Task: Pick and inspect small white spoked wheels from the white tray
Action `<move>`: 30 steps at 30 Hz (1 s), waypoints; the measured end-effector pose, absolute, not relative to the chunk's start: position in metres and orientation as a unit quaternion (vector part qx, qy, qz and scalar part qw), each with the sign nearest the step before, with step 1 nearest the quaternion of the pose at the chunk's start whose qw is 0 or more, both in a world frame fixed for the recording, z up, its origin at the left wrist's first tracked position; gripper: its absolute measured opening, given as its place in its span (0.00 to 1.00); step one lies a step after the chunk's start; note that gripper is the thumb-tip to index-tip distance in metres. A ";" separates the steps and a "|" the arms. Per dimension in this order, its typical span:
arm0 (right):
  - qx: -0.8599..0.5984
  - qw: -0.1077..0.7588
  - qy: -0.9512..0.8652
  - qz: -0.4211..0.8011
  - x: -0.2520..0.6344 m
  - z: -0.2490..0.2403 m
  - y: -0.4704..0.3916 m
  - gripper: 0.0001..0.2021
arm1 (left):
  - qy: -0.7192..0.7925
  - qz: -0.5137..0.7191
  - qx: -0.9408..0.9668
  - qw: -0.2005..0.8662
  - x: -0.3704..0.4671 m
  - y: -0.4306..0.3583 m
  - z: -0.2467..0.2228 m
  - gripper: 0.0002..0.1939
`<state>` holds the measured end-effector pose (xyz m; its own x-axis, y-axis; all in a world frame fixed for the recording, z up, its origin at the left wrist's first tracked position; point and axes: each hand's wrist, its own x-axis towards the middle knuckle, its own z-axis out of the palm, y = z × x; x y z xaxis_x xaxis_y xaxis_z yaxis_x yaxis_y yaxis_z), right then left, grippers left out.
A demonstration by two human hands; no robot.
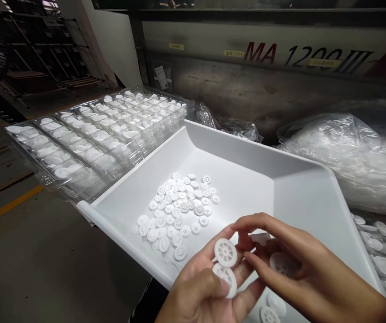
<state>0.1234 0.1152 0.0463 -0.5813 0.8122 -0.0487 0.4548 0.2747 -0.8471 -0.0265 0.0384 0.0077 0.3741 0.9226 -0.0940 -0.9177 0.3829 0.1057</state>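
My left hand (199, 291) holds two small white spoked plastic wheels (225, 252) between thumb and fingers, over the near edge of a white tray (290, 188). My right hand (300, 269) touches the upper wheel with its fingertips and cups another white wheel (282, 264) in its palm. A pile of several such wheels (177, 211) lies on the tray floor, left of centre. Two more wheels (272, 309) lie on the tray under my right hand.
A clear plastic blister tray (92, 134) filled with white wheels stands to the left behind the white tray. Clear bags of white parts (348, 152) lie at the right. A grey machine marked MA 1200 (280, 58) stands behind. Concrete floor with a yellow line (7, 206) is at left.
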 end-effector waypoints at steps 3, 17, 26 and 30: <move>-0.385 0.208 -0.791 0.427 0.126 0.044 0.112 0.09 | 0.068 0.554 0.020 0.829 -0.026 0.040 0.009 0.31; -0.294 0.230 -0.833 0.408 0.127 0.044 0.108 0.23 | 0.083 0.558 -0.023 0.825 -0.024 0.040 0.012 0.25; -0.271 0.236 -0.870 0.337 0.140 0.035 0.108 0.19 | 0.115 0.542 -0.038 0.832 -0.026 0.036 0.009 0.24; -0.317 0.244 -0.863 0.308 0.135 0.044 0.104 0.15 | 0.087 0.555 -0.027 0.827 -0.027 0.038 0.005 0.26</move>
